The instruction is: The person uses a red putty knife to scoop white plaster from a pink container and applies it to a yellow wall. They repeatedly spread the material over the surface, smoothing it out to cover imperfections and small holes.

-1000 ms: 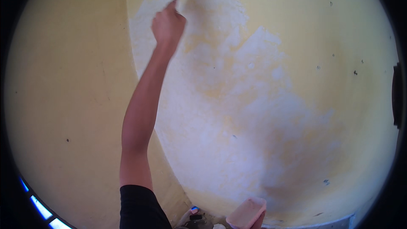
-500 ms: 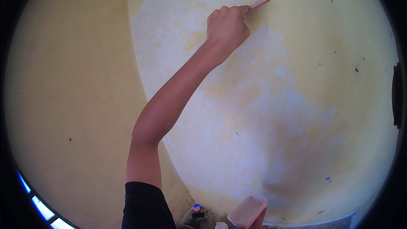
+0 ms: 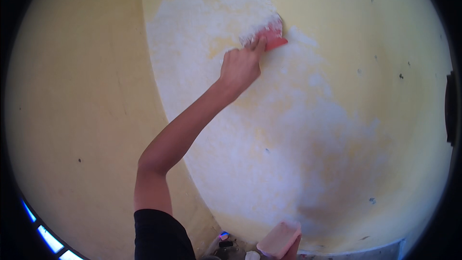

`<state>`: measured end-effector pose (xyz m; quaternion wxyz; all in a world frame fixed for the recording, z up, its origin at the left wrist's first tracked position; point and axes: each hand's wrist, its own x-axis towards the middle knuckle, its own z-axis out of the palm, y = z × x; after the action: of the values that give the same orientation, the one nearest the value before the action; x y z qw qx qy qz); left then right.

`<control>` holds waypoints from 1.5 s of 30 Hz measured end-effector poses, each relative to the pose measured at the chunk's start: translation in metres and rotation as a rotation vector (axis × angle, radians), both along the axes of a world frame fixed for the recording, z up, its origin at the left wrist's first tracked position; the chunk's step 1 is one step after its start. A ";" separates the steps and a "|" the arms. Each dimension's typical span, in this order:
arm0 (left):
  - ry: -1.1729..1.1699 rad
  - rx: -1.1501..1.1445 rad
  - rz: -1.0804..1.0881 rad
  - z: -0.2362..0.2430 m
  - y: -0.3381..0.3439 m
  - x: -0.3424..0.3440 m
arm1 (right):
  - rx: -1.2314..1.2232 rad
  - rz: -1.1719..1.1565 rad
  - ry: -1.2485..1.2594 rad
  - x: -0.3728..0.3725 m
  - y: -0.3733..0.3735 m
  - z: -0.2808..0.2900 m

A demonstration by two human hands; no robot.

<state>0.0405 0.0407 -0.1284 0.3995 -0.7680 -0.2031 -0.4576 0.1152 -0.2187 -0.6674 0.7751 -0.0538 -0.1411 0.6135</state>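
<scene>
My left hand (image 3: 239, 69) grips a red scraper (image 3: 272, 37) whose blade, smeared with white filler, lies against the upper middle of a pale yellow wall (image 3: 365, 43). A broad, uneven white coat (image 3: 192, 53) covers much of that wall around the blade and below it, with yellow showing through in patches. At the bottom of the view my right hand (image 3: 293, 246) holds a pale pink rectangular tray (image 3: 277, 235) by its right side; the fingers are mostly hidden by it.
A plain yellow wall (image 3: 77, 91) meets the coated one at a corner on the left. Bright panes (image 3: 48, 236) show at the lower-left rim, a dark object (image 3: 450, 108) at the right rim. Several small items (image 3: 226, 248) lie low beside the tray.
My left hand swept right along the top of the coated area, then came down and slightly left, turning the scraper's face into view. My right hand and the tray stayed nearly still.
</scene>
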 end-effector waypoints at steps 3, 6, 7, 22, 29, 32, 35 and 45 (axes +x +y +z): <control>-0.090 -0.011 -0.112 0.005 -0.007 -0.029 | 0.006 0.002 0.001 -0.001 0.000 -0.001; -0.495 0.022 0.075 0.064 -0.003 -0.057 | 0.014 0.014 0.003 -0.002 -0.001 -0.002; -0.622 0.073 0.138 0.094 0.003 -0.066 | 0.017 0.020 0.001 -0.003 -0.002 -0.003; -0.053 -0.080 -0.192 0.019 -0.052 0.035 | 0.044 0.053 0.004 -0.005 0.004 -0.009; -0.313 0.290 0.087 0.077 0.019 0.007 | 0.078 0.101 0.011 -0.009 0.010 -0.011; -0.092 0.262 0.137 0.016 0.022 0.039 | 0.089 0.072 0.014 -0.004 0.011 -0.017; 0.139 0.199 -0.025 -0.063 -0.014 0.036 | 0.146 0.080 0.043 -0.002 0.016 -0.033; -0.804 0.009 0.227 0.101 0.009 -0.066 | 0.046 0.049 -0.001 0.003 0.008 -0.015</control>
<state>-0.0253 0.0494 -0.0270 0.3397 -0.4990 -0.4241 -0.6751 0.1186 -0.2111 -0.6829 0.7607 -0.0328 -0.1571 0.6290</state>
